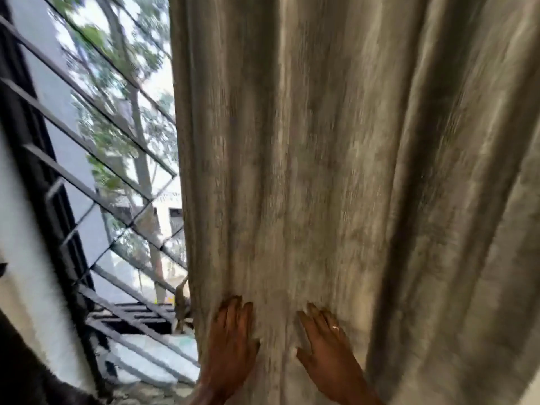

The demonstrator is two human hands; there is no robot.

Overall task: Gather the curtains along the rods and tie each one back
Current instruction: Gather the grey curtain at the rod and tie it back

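The curtain (336,156) is a grey-beige woven fabric with a streaked, slightly slubbed texture. It hangs in deep vertical folds that narrow toward the hands, and fills the centre and right of the view. The frame is motion-blurred, so the fine weave is not legible.

Left of the curtain's edge stands a window grille (96,135) of flat black metal bars, crossed into diamond shapes. Through it show trees (117,54) and a pale building (172,211). Further left of the curtain is a white wall (26,229).

The left hand (232,337) lies flat on the curtain's lower part, near its left edge. Its fingers (233,308) are straight and close together, pressing the cloth and gripping nothing. The right hand (327,349) lies just beside it on the same fold group, fingers (314,314) straight and slightly spread, thumb out to the side. It too touches the fabric without closing on it. One of its fingers carries a ring (335,327).
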